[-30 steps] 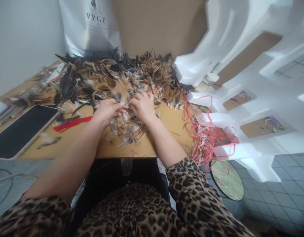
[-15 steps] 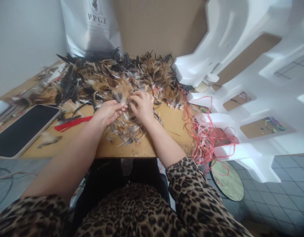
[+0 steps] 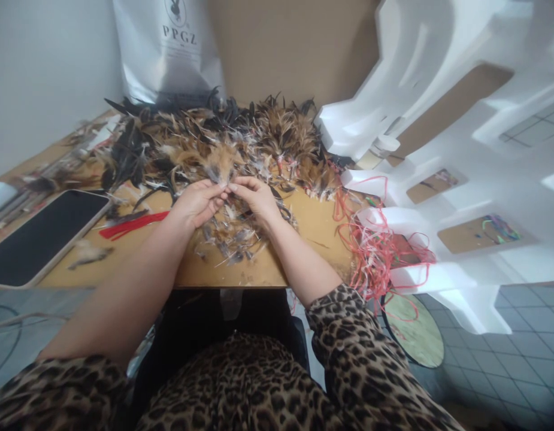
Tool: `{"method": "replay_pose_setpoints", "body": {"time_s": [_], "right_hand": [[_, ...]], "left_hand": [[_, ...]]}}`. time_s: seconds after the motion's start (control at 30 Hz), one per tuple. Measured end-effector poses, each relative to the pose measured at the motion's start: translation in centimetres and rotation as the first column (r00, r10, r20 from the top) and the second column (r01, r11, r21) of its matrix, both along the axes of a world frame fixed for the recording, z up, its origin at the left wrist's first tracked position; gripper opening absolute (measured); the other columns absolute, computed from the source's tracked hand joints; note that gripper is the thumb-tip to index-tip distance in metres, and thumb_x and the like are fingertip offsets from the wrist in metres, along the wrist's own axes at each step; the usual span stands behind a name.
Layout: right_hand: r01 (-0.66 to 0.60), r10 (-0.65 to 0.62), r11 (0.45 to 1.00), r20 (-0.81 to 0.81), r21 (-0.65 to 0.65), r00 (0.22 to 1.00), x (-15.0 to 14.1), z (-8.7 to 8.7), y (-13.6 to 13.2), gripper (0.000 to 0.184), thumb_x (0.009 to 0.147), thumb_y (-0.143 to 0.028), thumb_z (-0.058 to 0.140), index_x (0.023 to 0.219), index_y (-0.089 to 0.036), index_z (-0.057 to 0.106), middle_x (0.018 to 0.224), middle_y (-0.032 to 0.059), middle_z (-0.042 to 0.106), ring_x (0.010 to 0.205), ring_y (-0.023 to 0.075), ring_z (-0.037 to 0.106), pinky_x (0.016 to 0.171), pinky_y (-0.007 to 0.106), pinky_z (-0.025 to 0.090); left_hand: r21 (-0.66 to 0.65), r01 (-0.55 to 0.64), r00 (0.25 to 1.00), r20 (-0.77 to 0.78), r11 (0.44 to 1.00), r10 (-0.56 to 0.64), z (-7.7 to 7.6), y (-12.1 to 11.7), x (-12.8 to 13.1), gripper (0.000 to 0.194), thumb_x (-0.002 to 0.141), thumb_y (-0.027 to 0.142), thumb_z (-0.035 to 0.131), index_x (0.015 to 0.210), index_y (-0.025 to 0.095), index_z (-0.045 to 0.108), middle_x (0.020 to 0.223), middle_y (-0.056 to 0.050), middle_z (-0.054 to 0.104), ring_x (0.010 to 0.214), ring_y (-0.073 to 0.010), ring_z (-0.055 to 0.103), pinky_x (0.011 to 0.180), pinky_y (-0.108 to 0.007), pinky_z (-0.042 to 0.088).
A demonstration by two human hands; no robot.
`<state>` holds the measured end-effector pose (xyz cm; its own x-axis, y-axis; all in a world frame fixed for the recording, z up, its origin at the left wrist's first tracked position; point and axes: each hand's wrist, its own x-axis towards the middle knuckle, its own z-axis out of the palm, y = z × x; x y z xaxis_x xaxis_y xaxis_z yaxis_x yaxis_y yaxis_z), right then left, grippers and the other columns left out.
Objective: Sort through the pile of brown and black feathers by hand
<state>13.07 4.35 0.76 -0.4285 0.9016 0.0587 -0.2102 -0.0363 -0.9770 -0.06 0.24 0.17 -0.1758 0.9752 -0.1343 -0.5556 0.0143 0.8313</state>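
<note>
Between my two hands stands a small bunch of brown feathers [image 3: 221, 160], its grey base pinched at the bottom. My left hand [image 3: 201, 202] grips that base between thumb and forefinger. From the other side my right hand [image 3: 255, 196] closes thumb and fingers on the same spot, and the tips of both hands meet. Behind them a wide heap of loose brown and black feathers [image 3: 182, 152] covers the table. Bound feather bunches [image 3: 283, 134] stand at its right end. Below my hands lie small feather scraps [image 3: 235, 239].
A phone [image 3: 47, 236] and red strips [image 3: 133, 225] lie on the left. Tangled pink string [image 3: 375, 254] hangs over the table's right edge, beside a large white foam form [image 3: 420, 179]. At the back stands a silvery bag [image 3: 169, 66]; a round bin [image 3: 414, 329] is below.
My right hand has turned and come in, its fingers now pinching at the feather bunch's base beside my left fingertips. My left hand stays almost in place.
</note>
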Motion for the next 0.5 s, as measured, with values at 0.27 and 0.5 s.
{"method": "replay_pose_setpoints", "body": {"time_s": [0.27,0.5], "right_hand": [[0.058,-0.058,0.995,0.002,0.087,0.998,0.18,0.03,0.20,0.022,0.061,-0.030,0.074,0.073,-0.016,0.063,0.069,-0.0025,0.064,0.066,0.0076,0.056,0.070,0.022,0.046],[0.038,-0.041,0.994,0.021,0.107,0.999,0.29,0.26,0.23,0.020,0.065,-0.031,0.070,0.069,-0.014,0.060,0.062,-0.0032,0.061,0.060,0.0065,0.054,0.067,0.022,0.045]], "left_hand": [[0.014,0.024,0.996,-0.089,1.000,-0.023,-0.33,0.05,-0.03,0.005,0.069,0.008,0.067,0.068,0.009,0.063,0.065,-0.005,0.065,0.051,-0.0046,0.056,0.044,-0.011,0.041],[-0.002,0.042,0.984,-0.173,0.999,-0.042,-0.33,-0.11,0.20,0.012,0.068,0.015,0.072,0.074,0.008,0.065,0.069,-0.008,0.068,0.055,-0.0081,0.062,0.046,-0.012,0.044]]}}
